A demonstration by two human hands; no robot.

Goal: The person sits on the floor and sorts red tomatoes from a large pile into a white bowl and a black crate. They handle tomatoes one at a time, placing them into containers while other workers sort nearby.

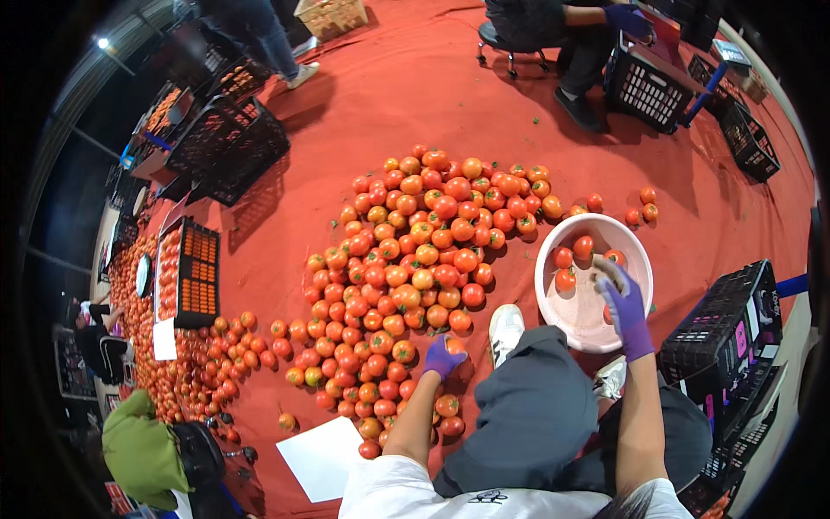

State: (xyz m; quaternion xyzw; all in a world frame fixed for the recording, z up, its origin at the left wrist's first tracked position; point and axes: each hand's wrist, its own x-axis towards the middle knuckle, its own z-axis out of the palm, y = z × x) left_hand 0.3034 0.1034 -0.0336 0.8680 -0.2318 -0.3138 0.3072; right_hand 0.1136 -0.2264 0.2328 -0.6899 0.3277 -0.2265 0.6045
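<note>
1. Tomato pile [406,297] on the red floor covering [415,95]: a nudge could send some rolling.
2. Left hand [442,359], curled against a tomato [456,346] at the pile's edge; grip cannot be told. Nearly round, the tomato shows no clear long axis or heading.
3. Pale basin [569,317]; over it, right hand [627,310], loosely open, seemingly empty.
</note>
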